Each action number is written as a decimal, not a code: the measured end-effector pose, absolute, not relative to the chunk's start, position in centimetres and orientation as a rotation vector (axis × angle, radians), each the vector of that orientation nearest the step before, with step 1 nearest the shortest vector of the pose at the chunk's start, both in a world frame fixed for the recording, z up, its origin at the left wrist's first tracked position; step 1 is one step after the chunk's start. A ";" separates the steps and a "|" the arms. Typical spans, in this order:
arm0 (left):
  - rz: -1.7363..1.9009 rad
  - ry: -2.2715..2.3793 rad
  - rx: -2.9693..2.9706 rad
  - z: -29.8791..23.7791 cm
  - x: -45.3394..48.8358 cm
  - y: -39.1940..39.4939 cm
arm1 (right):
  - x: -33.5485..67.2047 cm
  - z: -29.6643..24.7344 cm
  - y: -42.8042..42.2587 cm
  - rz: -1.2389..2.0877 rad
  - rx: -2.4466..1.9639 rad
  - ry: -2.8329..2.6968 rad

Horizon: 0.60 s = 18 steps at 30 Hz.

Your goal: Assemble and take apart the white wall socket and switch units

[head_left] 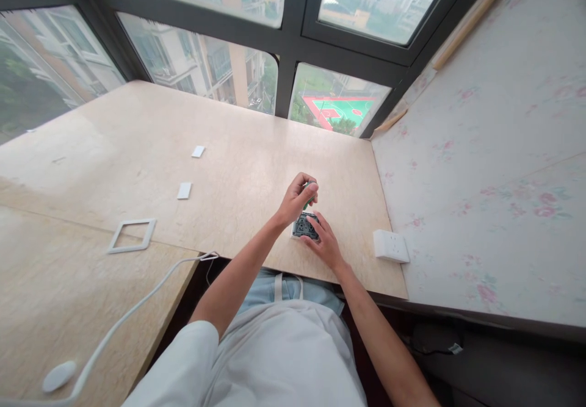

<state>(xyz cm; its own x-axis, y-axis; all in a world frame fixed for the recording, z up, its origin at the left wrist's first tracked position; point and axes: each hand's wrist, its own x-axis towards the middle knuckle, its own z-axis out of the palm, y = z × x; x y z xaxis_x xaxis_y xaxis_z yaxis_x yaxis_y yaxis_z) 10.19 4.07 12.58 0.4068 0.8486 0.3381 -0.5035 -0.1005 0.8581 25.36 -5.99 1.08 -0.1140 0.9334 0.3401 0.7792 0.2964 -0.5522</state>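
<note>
My left hand [298, 198] is closed round a green-handled screwdriver [309, 194], held upright over the far edge of a wall switch [304, 226]. Its shaft and tip are too small to make out. The switch lies on the ledge with its dark inner face up and white edges around it. My right hand [323, 240] holds it from the right, thumb at the near side and fingers across the right part, which they hide.
Two small white plates [184, 191] and a white square frame [132, 236] lie to the left. A white cable [137, 303] runs across the near left. At right, a white socket box [390, 246] stands by the papered wall [480, 212]. Windows [339, 96] border the back.
</note>
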 end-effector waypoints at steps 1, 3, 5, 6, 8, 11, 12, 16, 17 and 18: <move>1.166 0.367 1.215 12.6 10.1 4.1 | 25.4 1.1 -6.0 0.312 -1.523 -1.930; 1.137 0.358 1.205 12.6 9.9 4.3 | 25.3 1.1 -6.0 0.315 -1.523 -1.925; 1.105 0.347 1.164 12.6 9.8 4.5 | 25.3 1.1 -5.9 0.316 -1.524 -1.918; 1.091 0.340 1.141 12.5 9.8 4.6 | 25.3 1.0 -5.9 0.315 -1.525 -1.914; 1.070 0.314 1.119 12.3 9.9 4.8 | 25.3 1.0 -5.9 0.315 -1.524 -1.909; 1.067 0.265 1.150 12.0 10.2 4.7 | 25.3 0.9 -5.9 0.318 -1.517 -1.908; 1.084 0.271 1.156 11.9 10.3 4.6 | 25.3 0.9 -5.9 0.319 -1.514 -1.909; 1.221 0.374 1.155 11.8 10.5 3.9 | 25.3 0.8 -5.8 0.311 -1.496 -1.913; 1.256 0.395 1.172 11.8 10.4 3.8 | 25.4 0.7 -5.8 0.307 -1.491 -1.914; 1.281 0.413 1.196 11.8 10.4 3.7 | 25.4 0.7 -5.8 0.303 -1.487 -1.913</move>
